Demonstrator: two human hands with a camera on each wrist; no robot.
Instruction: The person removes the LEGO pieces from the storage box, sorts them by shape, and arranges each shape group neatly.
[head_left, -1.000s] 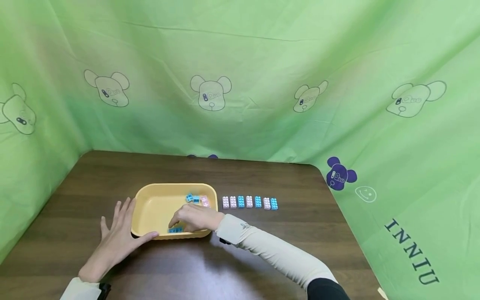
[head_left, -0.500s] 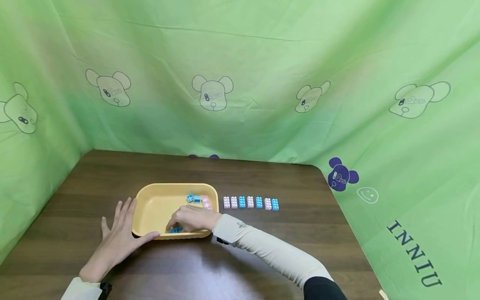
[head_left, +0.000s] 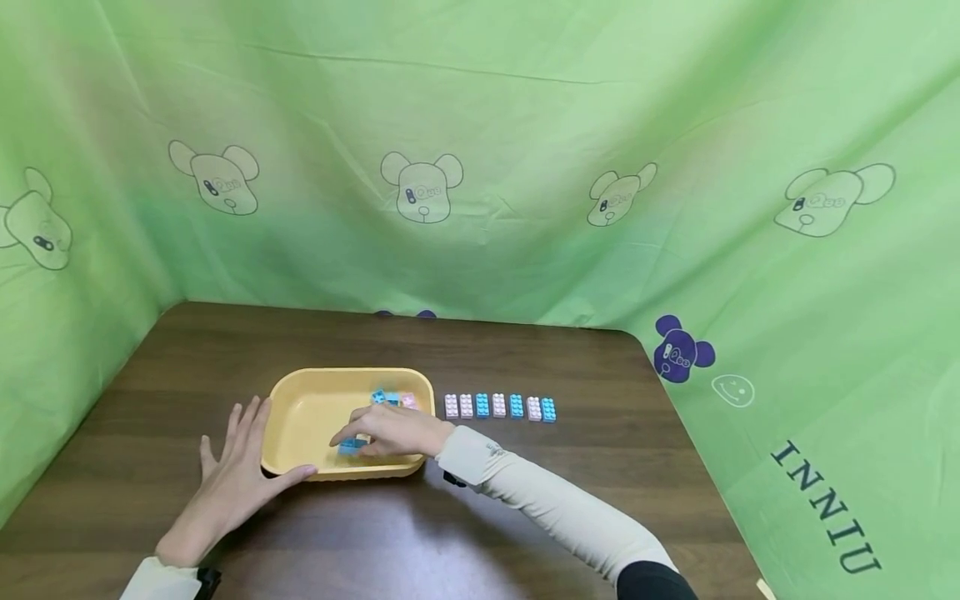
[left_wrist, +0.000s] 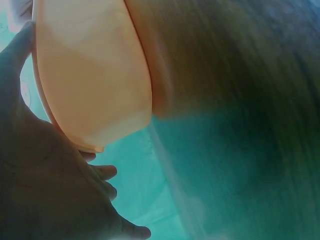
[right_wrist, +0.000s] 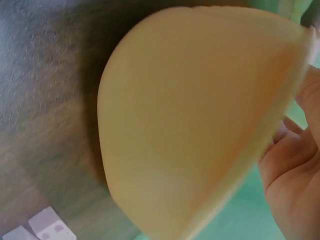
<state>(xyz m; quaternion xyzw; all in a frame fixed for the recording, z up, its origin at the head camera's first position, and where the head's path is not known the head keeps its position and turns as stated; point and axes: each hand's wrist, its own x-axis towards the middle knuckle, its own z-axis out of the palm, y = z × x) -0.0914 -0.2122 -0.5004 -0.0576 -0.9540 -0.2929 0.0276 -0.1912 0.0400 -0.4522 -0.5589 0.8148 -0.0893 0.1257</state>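
My left hand (head_left: 228, 492) rests against the left end of the yellow tray (head_left: 300, 375), fingers straight and spread, thumb along the near rim. In the left wrist view, that hand (left_wrist: 55, 175) lies against the tray wall (left_wrist: 95, 70). My right hand (head_left: 393, 431) reaches over the tray's right part and pinches a blue toy brick (head_left: 349, 447) between thumb and fingers. Beyond it in the tray lie blue bricks (head_left: 379, 397) and a pink brick (head_left: 408, 401), partly hidden by the hand. In the right wrist view the tray wall hides the right fingertips.
To the right of the tray, several pink bricks (head_left: 467, 406) and blue bricks (head_left: 516, 406) stand in a row on the dark wooden table (head_left: 600, 467). A green printed curtain (head_left: 510, 250) hangs behind the table and along its sides.
The right hand has gripped the blue brick near the tray's front wall and lifted it slightly, away from that wall. The left hand and the row of bricks have stayed put.
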